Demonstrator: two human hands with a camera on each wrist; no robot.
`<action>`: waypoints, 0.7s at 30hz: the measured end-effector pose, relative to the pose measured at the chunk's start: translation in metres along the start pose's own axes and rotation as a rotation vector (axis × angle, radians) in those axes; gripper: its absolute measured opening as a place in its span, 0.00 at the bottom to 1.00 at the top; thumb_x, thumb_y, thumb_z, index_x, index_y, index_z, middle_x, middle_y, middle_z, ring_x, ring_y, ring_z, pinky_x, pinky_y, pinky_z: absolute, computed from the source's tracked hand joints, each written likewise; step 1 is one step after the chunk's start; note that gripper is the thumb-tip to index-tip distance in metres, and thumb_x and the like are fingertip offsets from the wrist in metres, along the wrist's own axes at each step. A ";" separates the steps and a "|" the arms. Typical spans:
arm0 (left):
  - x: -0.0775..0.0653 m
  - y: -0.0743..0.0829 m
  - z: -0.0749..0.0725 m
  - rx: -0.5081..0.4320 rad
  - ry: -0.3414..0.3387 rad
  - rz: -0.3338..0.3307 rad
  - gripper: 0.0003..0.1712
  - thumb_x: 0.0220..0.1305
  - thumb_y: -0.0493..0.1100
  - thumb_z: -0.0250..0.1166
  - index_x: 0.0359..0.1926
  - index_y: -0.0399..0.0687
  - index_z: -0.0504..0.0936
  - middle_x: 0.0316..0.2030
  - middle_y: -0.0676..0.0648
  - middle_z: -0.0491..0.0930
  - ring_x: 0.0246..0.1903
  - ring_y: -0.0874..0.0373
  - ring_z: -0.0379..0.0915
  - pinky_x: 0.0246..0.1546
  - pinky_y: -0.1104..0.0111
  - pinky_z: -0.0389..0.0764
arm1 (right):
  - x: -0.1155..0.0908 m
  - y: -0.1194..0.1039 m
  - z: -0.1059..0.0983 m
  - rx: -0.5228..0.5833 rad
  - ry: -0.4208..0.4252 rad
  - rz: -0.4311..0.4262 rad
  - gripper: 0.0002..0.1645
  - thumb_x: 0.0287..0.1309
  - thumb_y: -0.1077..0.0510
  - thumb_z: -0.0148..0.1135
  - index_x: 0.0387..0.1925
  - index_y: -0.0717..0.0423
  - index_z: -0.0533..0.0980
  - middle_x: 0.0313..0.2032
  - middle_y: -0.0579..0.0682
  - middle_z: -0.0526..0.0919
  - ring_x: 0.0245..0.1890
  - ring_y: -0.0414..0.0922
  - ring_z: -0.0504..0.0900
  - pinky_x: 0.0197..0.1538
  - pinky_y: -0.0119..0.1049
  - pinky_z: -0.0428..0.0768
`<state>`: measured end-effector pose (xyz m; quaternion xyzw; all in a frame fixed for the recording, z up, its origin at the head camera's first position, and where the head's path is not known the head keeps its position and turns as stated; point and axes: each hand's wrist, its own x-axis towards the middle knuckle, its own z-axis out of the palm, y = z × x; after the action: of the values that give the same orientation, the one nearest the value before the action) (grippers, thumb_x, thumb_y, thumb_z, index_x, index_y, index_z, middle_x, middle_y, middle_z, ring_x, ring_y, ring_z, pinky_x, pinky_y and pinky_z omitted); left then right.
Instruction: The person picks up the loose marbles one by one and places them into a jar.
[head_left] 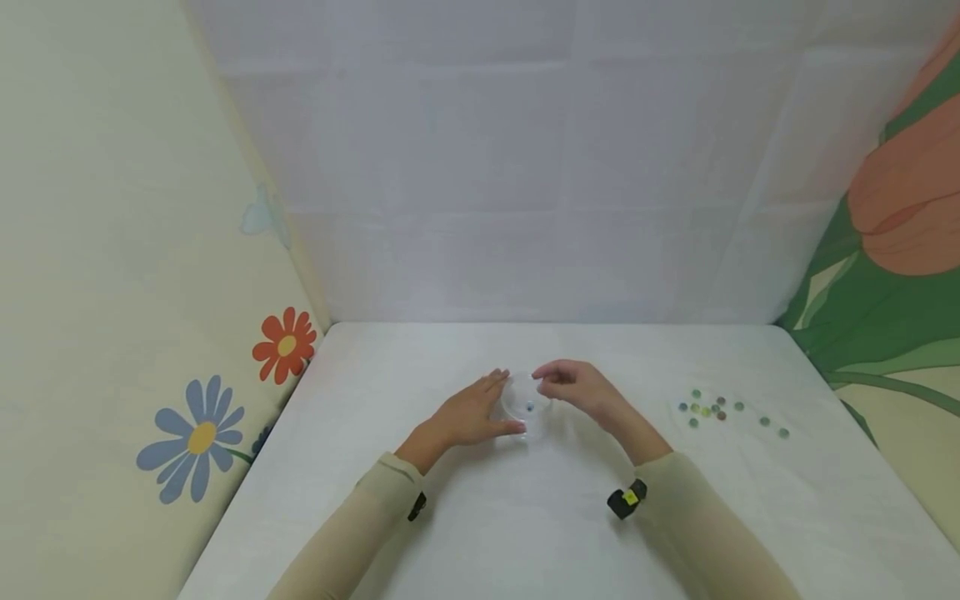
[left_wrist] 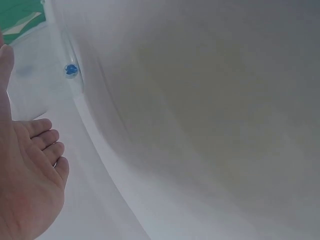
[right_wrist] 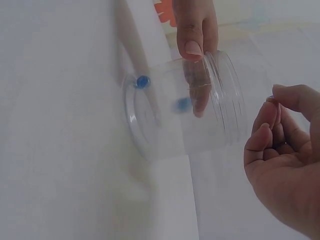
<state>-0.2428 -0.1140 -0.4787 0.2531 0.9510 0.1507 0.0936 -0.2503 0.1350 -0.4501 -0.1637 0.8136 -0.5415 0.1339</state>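
A clear plastic jar (head_left: 517,400) with a threaded rim stands on the white table. My left hand (head_left: 471,412) holds it from the left, thumb on the near side and fingers behind. A blue-patterned glass marble (right_wrist: 143,82) lies at the jar's bottom, and a blurred blue spot (right_wrist: 183,104) shows higher inside it. My right hand (head_left: 581,387) is above the jar's mouth, thumb and forefinger pinched. A small bluish sliver, seemingly a marble's edge, shows at those fingertips (right_wrist: 287,95); the rest is hidden. The left wrist view shows the left hand's fingers beside the jar (left_wrist: 37,75).
Several loose glass marbles (head_left: 706,412), green, yellow, blue and reddish, lie spread on the table (head_left: 540,533) to the right. A white cloth backdrop (head_left: 465,183) rises behind, with flower-printed panels (head_left: 202,275) on both sides.
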 end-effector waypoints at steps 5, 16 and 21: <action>0.001 -0.001 0.001 0.004 0.010 0.004 0.62 0.61 0.80 0.55 0.81 0.47 0.49 0.80 0.45 0.47 0.79 0.50 0.43 0.76 0.53 0.56 | 0.000 0.000 0.000 -0.015 0.006 -0.004 0.19 0.68 0.57 0.64 0.57 0.59 0.80 0.48 0.51 0.85 0.47 0.46 0.81 0.55 0.44 0.81; 0.003 -0.002 0.004 0.015 0.015 0.010 0.62 0.60 0.81 0.54 0.81 0.46 0.50 0.80 0.45 0.48 0.79 0.49 0.43 0.76 0.52 0.58 | -0.005 0.003 -0.009 -0.078 0.012 0.018 0.19 0.69 0.54 0.63 0.58 0.55 0.79 0.47 0.50 0.84 0.49 0.47 0.80 0.56 0.46 0.81; 0.002 -0.002 0.003 0.010 0.017 0.008 0.62 0.61 0.81 0.55 0.81 0.46 0.50 0.80 0.45 0.48 0.79 0.48 0.44 0.75 0.51 0.59 | -0.012 0.006 -0.021 -0.097 0.019 0.034 0.20 0.69 0.55 0.63 0.59 0.53 0.79 0.43 0.49 0.84 0.47 0.47 0.80 0.55 0.46 0.81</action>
<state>-0.2446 -0.1133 -0.4826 0.2563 0.9514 0.1486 0.0839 -0.2483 0.1598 -0.4476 -0.1511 0.8428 -0.5007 0.1270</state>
